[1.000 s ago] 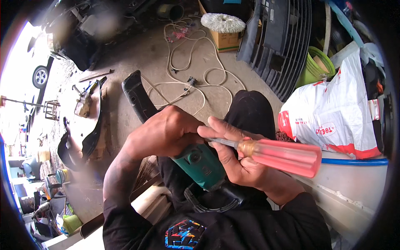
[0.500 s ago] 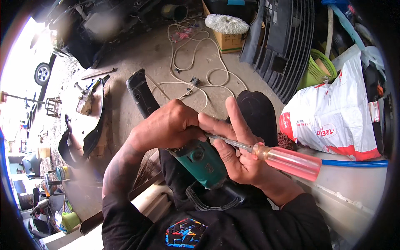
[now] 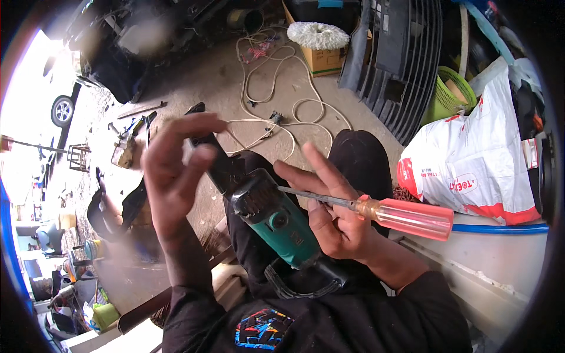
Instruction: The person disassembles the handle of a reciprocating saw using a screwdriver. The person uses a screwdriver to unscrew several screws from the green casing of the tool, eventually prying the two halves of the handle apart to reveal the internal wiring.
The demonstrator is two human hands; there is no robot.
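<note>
A green and black power tool (image 3: 285,229), shaped like a grinder or polisher, lies across my lap. Its black side handle (image 3: 215,162) points away to the upper left. My right hand (image 3: 338,220) holds a screwdriver (image 3: 412,219) with a clear pink handle, the shaft between thumb and fingers. The screwdriver's tip is by the tool's black head; whether they touch I cannot tell. My left hand (image 3: 176,162), slightly blurred, is raised left of the side handle and overlaps its far end. Its thumb and curved fingers are apart, and nothing shows between them.
A pale cable (image 3: 294,120) loops over the floor ahead. Beyond it, a white fluffy pad (image 3: 318,35) rests on a cardboard box (image 3: 325,60). To the right are a black grille (image 3: 391,70), a green basket (image 3: 450,94) and a white sack (image 3: 471,159). Black trim parts (image 3: 132,206) lie left.
My left hand has come off the tool's head and swung left and up, its fingers parting. The tool's head now shows. My right hand keeps the screwdriver nearly in place.
</note>
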